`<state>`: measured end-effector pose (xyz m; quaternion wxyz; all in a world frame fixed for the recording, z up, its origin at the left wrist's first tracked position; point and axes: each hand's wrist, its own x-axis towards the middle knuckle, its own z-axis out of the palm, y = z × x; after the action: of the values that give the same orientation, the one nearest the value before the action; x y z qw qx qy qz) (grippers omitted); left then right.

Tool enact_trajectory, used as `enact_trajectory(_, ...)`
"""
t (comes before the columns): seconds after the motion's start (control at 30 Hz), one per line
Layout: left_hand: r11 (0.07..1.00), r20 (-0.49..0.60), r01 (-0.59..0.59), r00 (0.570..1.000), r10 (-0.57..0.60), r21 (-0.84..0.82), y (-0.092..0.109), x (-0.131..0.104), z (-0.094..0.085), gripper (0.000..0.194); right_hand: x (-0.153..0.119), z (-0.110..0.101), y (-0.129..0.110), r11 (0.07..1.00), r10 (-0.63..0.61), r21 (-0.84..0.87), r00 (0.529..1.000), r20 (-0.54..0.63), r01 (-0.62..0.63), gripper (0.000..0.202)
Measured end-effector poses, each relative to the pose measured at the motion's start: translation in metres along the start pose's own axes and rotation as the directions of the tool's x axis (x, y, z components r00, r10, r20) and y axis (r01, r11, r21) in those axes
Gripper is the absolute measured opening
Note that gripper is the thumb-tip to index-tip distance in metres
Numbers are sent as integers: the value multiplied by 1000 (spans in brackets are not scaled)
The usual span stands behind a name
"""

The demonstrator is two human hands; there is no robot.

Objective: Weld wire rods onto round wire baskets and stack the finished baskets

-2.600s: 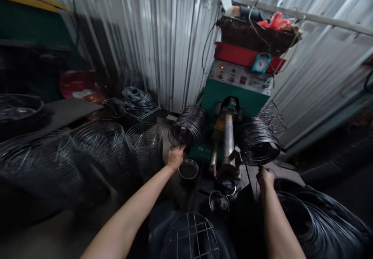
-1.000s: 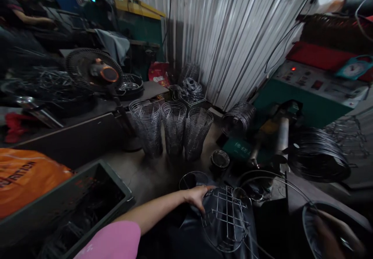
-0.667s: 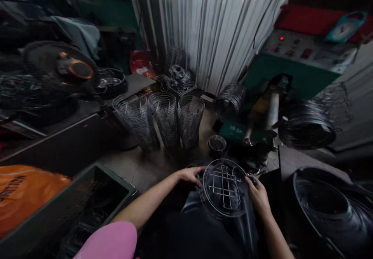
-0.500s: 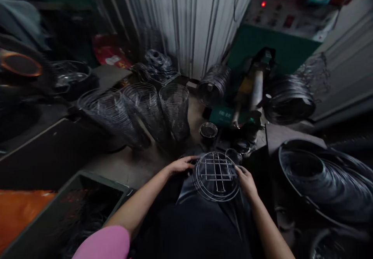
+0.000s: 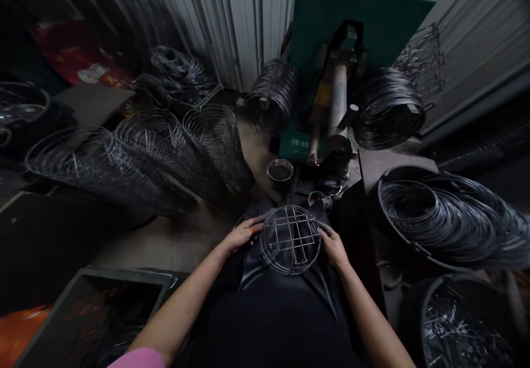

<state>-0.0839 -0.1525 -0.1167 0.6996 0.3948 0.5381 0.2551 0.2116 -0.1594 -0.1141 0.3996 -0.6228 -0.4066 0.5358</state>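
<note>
A round wire rack [image 5: 291,240] with crossing bars inside double rings sits in front of my lap, over the dark apron [image 5: 285,318]. My left hand [image 5: 240,234] grips its left rim, fingers stretched along the edge. On the opposite side my right hand [image 5: 332,245] pinches the rim between thumb and fingers. Just beyond the rack stands a green welding machine [image 5: 296,146] with a thick metal arm. Near its foot are a small round dish [image 5: 280,171] and a wire ring [image 5: 320,199].
Tall stacks of wire rings [image 5: 103,163] lean at the left. A green bin [image 5: 89,277] is at lower left. To the right are a tub of wire rings [image 5: 408,205] and a bucket of short metal pieces [image 5: 459,324]. Wire coils [image 5: 387,108] hang beside the machine.
My view has swung right and down, so the surroundings shift left and up. Both hands keep hold of the wire rack, which is turned slightly.
</note>
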Motion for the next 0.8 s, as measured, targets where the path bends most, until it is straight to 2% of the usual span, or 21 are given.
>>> enact_trajectory(0.13,990,78,-47,996,36,132,-2,0,-2,65,4,-4,0,993,-28,-111,999,34,32,37)
enact_trajectory(0.2,963,98,-112,991,90,246,-1,0,-5,61,5,-5,1,984,-35,-176,998,46,43,36)
enact_trajectory(0.3,849,167,-276,960,224,450,3,-2,-11,55,7,-7,3,963,-37,-264,998,54,50,33)
enact_trajectory(0.37,751,227,-331,943,243,572,7,-2,-15,56,8,-8,3,945,-42,-321,998,54,58,32)
enact_trajectory(0.43,678,273,-323,944,184,661,11,-4,-18,64,9,-11,3,927,-55,-366,996,74,79,31)
enact_trajectory(0.53,602,303,-284,950,73,747,17,-6,-18,87,10,-18,0,928,-34,-360,982,186,100,38)
enact_trajectory(0.6,567,256,-228,966,31,791,20,-9,-15,95,10,-22,-2,940,-1,-330,967,256,88,43)
enact_trajectory(0.67,554,190,-170,982,23,815,19,-12,-10,94,9,-23,-2,945,15,-318,961,276,76,45)
enact_trajectory(0.8,577,108,-117,993,50,809,10,-17,-1,91,4,-18,6,941,-24,-327,980,200,90,42)
